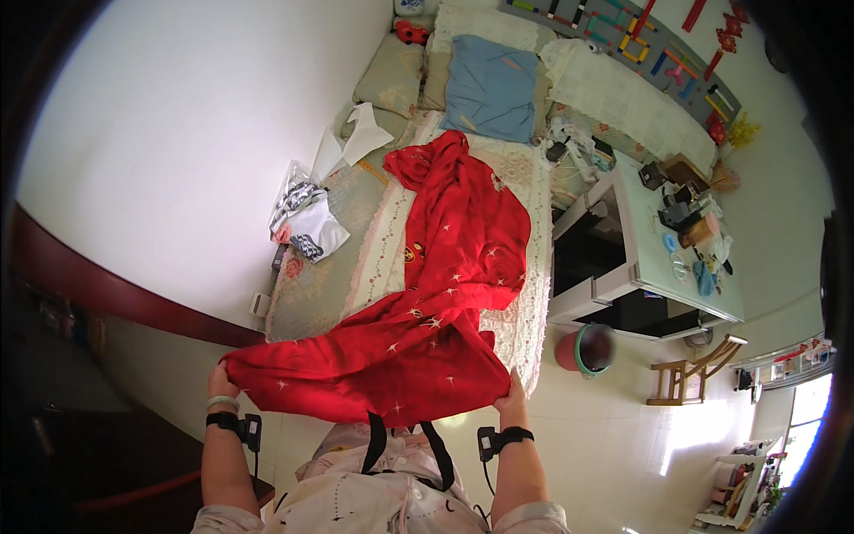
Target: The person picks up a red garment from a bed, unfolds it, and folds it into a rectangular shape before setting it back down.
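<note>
A large red cloth point(454, 260) with a pale star pattern lies bunched along a sofa seat point(320, 294). Its near edge is stretched out in front of my body, held up between both hands. My left hand point(221, 382) grips the left corner, and my right hand point(512, 395) grips the right corner. The fingers of both hands are partly hidden by the fabric. Beneath the cloth runs a cream lace-edged cover point(514, 334). Farther off, the cloth narrows into twisted folds just short of a blue cushion point(490, 87).
At left on the seat lie a plastic bag with folded clothing point(307, 220) and white paper point(363, 137). A glass-topped table point(667, 267) with several small items stands to the right. Near it are a red bucket point(570, 350) and a small wooden chair point(680, 382). A white wall point(167, 167) borders the left.
</note>
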Demonstrator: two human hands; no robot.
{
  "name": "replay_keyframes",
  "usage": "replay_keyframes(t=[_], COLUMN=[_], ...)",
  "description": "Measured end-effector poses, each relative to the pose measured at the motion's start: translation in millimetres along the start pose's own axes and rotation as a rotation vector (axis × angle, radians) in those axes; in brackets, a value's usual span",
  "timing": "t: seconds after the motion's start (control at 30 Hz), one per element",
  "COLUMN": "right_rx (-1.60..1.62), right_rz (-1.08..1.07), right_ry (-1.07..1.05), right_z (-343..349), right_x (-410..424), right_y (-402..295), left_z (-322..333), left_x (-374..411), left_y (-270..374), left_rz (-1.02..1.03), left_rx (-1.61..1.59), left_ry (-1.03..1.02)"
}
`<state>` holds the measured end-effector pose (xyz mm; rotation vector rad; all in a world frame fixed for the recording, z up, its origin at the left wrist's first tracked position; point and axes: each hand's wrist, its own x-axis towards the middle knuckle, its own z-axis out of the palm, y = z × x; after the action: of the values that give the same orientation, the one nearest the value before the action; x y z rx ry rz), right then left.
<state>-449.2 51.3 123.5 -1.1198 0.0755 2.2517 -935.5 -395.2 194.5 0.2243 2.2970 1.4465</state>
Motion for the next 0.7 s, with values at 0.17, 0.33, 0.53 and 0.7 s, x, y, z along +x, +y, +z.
replay_keyframes(t=[0.17,0.33,0.53,0.7], right_rx=[-0.297,-0.906,-1.412,-1.476], right_rz=[-0.329,-0.558,-0.535,-0.137], right_ry=[-0.041,-0.201,-0.623,-0.699], right_z=[99,180,160,117], right_x=[-41,-147,-185,-191], right_y=[-17,47,164,226], left_z=[102,139,175,167], left_x=[-12,-45,-141,-168], left_y=[125,165,191,119], left_rz=[-0.195,0.01,-0.374,-0.339], left_rx=[-0.58,-0.43,-0.348,-0.355], left_ry=[-0.03,-0.537,-0.962,-0.919])
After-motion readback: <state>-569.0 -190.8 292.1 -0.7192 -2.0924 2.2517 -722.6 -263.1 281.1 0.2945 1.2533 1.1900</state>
